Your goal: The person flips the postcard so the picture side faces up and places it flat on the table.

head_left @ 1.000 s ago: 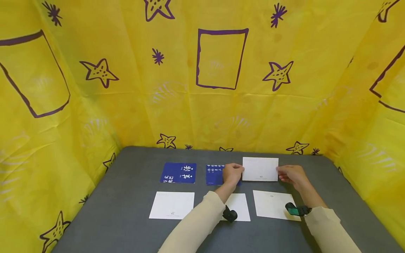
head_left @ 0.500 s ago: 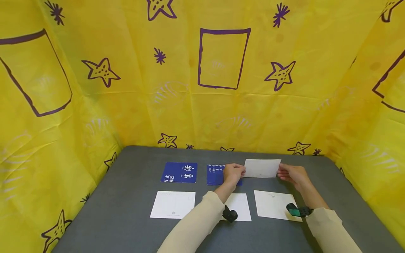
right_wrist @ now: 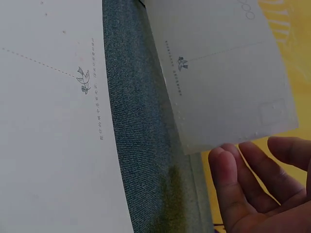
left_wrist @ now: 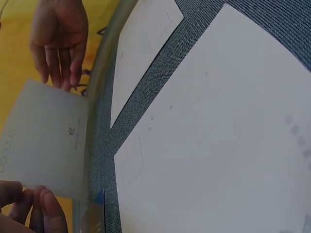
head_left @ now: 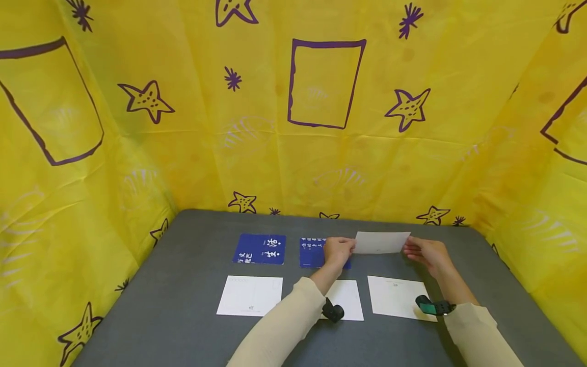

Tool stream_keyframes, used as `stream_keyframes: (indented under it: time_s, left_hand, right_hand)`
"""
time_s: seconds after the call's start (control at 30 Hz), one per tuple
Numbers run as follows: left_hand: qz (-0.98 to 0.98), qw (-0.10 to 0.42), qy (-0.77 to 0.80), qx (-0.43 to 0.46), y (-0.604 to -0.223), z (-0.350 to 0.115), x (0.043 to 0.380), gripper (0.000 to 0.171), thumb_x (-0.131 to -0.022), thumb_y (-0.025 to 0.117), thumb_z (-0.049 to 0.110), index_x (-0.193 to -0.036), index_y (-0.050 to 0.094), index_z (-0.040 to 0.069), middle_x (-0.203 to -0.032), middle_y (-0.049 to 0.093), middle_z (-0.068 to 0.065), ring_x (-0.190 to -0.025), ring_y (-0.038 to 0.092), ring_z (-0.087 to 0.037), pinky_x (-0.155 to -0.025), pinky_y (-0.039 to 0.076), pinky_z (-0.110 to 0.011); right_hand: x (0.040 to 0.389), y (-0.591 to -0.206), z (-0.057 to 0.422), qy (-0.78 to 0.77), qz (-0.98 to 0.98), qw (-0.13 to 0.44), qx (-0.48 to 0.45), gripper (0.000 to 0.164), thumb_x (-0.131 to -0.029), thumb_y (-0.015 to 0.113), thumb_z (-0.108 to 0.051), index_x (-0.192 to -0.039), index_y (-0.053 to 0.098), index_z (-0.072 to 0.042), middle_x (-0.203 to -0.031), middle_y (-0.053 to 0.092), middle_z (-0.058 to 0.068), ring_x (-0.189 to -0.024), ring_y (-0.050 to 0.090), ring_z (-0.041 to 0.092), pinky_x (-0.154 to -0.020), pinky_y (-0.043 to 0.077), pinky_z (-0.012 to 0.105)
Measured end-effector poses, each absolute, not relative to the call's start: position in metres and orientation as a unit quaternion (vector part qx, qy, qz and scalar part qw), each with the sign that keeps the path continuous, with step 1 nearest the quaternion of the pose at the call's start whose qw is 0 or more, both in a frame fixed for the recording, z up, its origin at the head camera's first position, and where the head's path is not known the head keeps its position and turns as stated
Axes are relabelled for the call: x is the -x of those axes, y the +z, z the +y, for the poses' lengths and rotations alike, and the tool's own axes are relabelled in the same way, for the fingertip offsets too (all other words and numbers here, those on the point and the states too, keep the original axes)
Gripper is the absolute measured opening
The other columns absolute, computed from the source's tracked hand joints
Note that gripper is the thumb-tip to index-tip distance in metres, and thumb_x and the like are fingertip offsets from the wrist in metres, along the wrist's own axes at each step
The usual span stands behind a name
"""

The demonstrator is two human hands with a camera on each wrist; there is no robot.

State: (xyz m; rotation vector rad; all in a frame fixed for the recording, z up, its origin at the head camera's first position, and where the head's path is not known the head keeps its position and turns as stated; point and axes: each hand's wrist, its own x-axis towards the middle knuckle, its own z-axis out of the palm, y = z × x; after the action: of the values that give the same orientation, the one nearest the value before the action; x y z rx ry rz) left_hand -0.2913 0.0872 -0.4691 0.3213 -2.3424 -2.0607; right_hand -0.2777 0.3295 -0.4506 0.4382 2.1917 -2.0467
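Observation:
A white postcard (head_left: pixel 382 242) is raised above the back of the table, its near face tilted. My left hand (head_left: pixel 338 252) pinches its left edge, and my right hand (head_left: pixel 427 255) holds the right edge by the fingertips. In the right wrist view the postcard (right_wrist: pixel 223 82) shows a small bird print and a dotted line; the right thumb and fingers (right_wrist: pixel 226 167) meet its edge. A blue card with white characters (head_left: pixel 312 255) lies partly hidden behind the left hand. Another blue card (head_left: pixel 259 250) lies farther left.
Nearer the front, white postcards lie in a row: one at left (head_left: pixel 249 295), one partly under the left forearm (head_left: pixel 348 300), and one at right (head_left: pixel 396 295) below the right wrist. The grey table (head_left: pixel 156 306) is enclosed by yellow patterned cloth (head_left: pixel 321 168).
The postcard between my hands has tipped: its face, upright toward me before, now looks foreshortened and shaded. It has shifted slightly right. Both hands keep their places; the other cards stay put.

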Motion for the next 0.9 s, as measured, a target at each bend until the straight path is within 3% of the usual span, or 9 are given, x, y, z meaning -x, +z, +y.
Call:
stream_keyframes:
  time_s: [0.37,0.9]
  left_hand:
    - [-0.736,0.0,-0.669,-0.103,-0.4651,0.0867,0.288,0.021,-0.088,0.069,0.018,-0.082,0.078,0.0,-0.073,0.074,-0.01,-0.06,0.062,-0.009,-0.059,0.052,-0.021]
    - [-0.73,-0.022,-0.676,-0.096,-0.4628,0.0871,0.2859,0.025,-0.09,0.068,0.024,-0.09,0.078,0.001,-0.082,0.075,-0.011,-0.068,0.065,-0.01,-0.068,0.055,-0.025]
  right_hand:
    - [0.2741,-0.4476,0.3299,-0.694,0.704,0.052,-0.14,0.022,-0.099,0.056,-0.027,-0.092,0.073,-0.014,-0.078,0.072,-0.008,-0.076,0.07,0.008,-0.072,0.058,0.02]
    - [0.2686,-0.4466,0.3333,-0.739,0.657,0.073,-0.131,0.023,-0.098,0.057,-0.025,-0.083,0.074,-0.021,-0.081,0.074,-0.007,-0.078,0.072,0.009,-0.073,0.057,0.019]
